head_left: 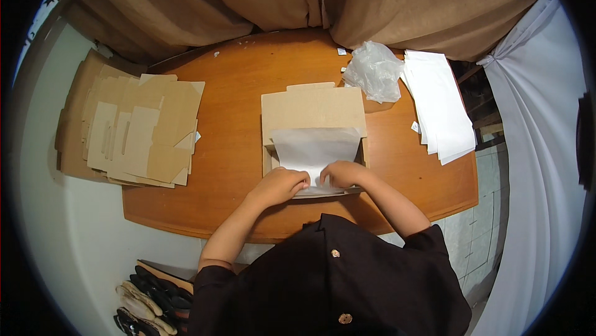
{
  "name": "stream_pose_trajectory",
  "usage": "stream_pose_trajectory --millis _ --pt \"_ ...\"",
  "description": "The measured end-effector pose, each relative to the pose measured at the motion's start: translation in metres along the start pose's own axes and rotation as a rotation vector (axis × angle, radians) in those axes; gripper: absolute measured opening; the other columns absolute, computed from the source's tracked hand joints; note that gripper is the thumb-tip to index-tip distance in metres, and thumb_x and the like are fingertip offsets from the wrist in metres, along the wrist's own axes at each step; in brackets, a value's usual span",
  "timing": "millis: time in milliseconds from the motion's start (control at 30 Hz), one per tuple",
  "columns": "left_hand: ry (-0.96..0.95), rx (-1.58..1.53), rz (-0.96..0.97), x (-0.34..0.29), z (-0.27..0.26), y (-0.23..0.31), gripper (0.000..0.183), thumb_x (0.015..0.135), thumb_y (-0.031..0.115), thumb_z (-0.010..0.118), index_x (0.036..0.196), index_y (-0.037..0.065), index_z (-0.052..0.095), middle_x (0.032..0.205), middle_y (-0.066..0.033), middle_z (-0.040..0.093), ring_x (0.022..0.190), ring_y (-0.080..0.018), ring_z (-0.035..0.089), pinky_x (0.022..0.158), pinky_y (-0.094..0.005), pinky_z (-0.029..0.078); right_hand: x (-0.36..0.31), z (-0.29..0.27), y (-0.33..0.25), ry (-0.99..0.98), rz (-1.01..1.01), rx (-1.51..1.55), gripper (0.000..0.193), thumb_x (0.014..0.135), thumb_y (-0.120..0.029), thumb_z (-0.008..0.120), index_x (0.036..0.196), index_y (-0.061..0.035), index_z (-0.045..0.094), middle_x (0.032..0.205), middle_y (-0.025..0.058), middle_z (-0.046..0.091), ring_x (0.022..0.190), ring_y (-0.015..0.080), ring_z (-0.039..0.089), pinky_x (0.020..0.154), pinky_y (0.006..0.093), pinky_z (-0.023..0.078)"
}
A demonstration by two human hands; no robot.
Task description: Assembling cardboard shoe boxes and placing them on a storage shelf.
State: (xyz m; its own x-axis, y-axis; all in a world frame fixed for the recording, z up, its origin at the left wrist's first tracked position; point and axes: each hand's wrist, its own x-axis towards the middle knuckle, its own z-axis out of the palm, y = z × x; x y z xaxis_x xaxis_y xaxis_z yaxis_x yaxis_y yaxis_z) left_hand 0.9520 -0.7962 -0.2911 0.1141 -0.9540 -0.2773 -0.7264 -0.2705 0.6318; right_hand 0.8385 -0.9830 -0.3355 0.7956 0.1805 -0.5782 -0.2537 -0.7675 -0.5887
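Note:
An open brown cardboard box (313, 109) stands at the middle of the table, its lid raised at the far side. A white paper sheet (316, 145) lines the inside and leans up against the lid. Over the near left part of the paper is my left hand (283, 186), its fingers curled closed. My right hand (343, 175) is bent down onto the paper a little farther right, fingers drawn together and slightly blurred. The fingertips of both hands face each other with a small gap between. Whatever they may pinch is hidden.
Flat cardboard box blanks (139, 131) are stacked on the left of the wooden table (233, 118). A crumpled clear plastic bag (374, 72) and a pile of white paper sheets (437, 103) lie at the right. Several shoes (155, 299) sit below, at the left.

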Motion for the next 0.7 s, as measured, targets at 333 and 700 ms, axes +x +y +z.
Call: stream_pose_trajectory --millis 333,700 --pt "0.718 0.418 0.146 0.034 0.022 -0.029 0.026 0.078 0.017 0.065 0.103 0.012 0.060 0.105 -0.0072 0.057 0.096 -0.0235 0.055 0.080 -0.0361 0.037 -0.070 -0.050 -0.033 0.848 -0.180 0.465 0.020 0.082 -0.002 0.058 0.102 -0.0032 0.061 0.082 0.0131 0.067 0.078 0.0231 0.065 0.072 0.0310 0.050" --pt "0.734 0.426 0.109 0.048 -0.034 -0.019 0.024 0.073 0.012 0.068 0.096 0.014 0.061 0.092 -0.0019 0.059 0.090 -0.0196 0.054 0.086 -0.0419 0.033 -0.065 -0.019 -0.025 1.277 -0.207 0.489 0.010 0.079 -0.003 0.063 0.088 -0.0024 0.065 0.085 0.0089 0.066 0.078 0.0212 0.060 0.076 0.0311 0.045"
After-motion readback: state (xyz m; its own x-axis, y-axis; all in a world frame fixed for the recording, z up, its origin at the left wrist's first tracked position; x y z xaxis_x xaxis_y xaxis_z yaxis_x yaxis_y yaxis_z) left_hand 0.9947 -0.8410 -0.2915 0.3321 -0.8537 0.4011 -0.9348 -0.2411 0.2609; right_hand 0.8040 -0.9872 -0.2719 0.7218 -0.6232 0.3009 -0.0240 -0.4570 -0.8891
